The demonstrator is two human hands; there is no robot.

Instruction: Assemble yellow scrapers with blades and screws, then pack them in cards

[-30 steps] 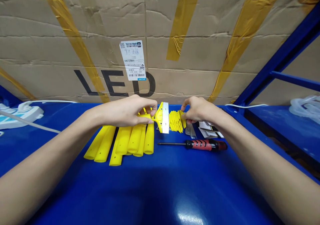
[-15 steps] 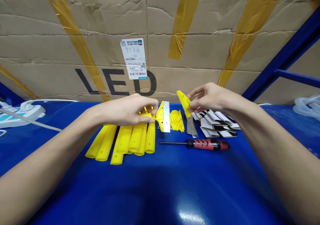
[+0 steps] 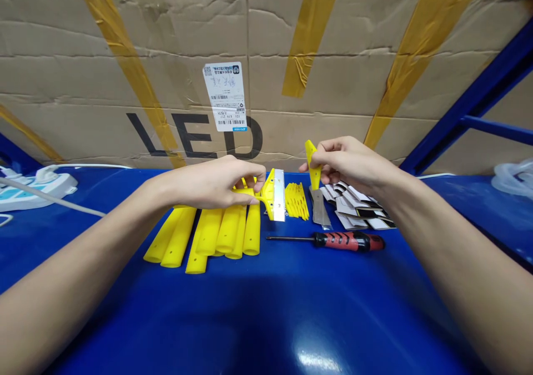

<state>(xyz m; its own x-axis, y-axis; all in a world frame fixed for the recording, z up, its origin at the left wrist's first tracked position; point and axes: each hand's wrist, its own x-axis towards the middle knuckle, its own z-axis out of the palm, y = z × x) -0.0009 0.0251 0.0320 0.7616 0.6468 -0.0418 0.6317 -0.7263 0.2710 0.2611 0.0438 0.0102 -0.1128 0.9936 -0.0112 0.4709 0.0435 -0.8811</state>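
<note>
My left hand (image 3: 222, 183) pinches a yellow scraper head (image 3: 270, 194) by its neck, with a flat metal blade (image 3: 279, 194) lying along its right edge. It is held above the ends of several yellow tube handles (image 3: 210, 232). Between the thumb and fingers of my right hand (image 3: 347, 161) is a small yellow plastic plate (image 3: 313, 167) with holes, turned nearly edge-on. Under that hand lie loose metal blades (image 3: 319, 207). A row of similar yellow plates (image 3: 296, 202) sits between my two hands.
A red and black screwdriver (image 3: 348, 241) lies in front of the plates on the blue table (image 3: 266, 319). White card pieces (image 3: 358, 206) are heaped to the right. At far left sits a power strip (image 3: 39, 189) with cords. A large cardboard box (image 3: 200, 36) stands behind.
My right hand has turned the yellow plate from showing its broad face to nearly edge-on. My left hand keeps its hold on the scraper head. The view has shifted slightly.
</note>
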